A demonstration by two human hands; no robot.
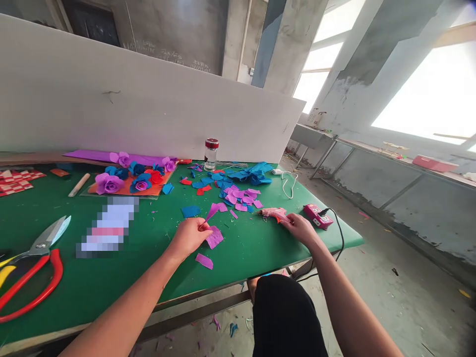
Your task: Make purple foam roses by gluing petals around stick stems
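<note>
Between the closed fingers of my left hand (190,236) is a purple crepe paper piece (212,212), pinched at its lower end and pointing up. Just beside those fingers a purple paper square (214,238) lies on the green table, with a purple strip (204,261) nearer the edge and a blue square (191,211) behind. My right hand (298,229) is closed around the handle of a pink glue gun (273,213), which rests low over the table with its nozzle toward the left. A loose pile of purple paper petals (241,197) lies behind the gun.
Paper roses (110,183) sit on an orange sheet at the back left. Red-handled shears (50,263) lie at the left edge. A lidded glass jar (210,154) stands near the white board (167,109). A pink power strip (318,216) with a black cord is at the right.
</note>
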